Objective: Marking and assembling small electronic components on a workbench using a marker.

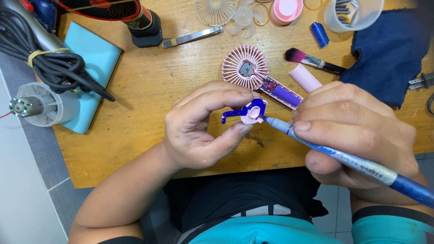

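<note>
Small pink plastic part (pixel 250 115) with a blue-painted ring and a blue arm sticking out left sits pinched between thumb and fingers of the left hand (pixel 205 126), held up just above the tabletop (pixel 149 90) edge, near the person's chest. Right hand (pixel 357 131) is closed around a blue marker pen (pixel 343 156), tip touching the part's right side. Step in hand looks like colouring the part; by my read the next move calls for a steady tip and turning the piece to reach bare pink spots. Part is smooth, hard, moulded; pen barrel is worn and scuffed. Just beyond lies an opened pink handheld fan body (pixel 257 74), ribbed round grille, motor and purple battery exposed, red wires. Nearby: soft-bristled brush (pixel 314 61), dark blue cloth (pixel 389 49), grainy wood surface.
</note>
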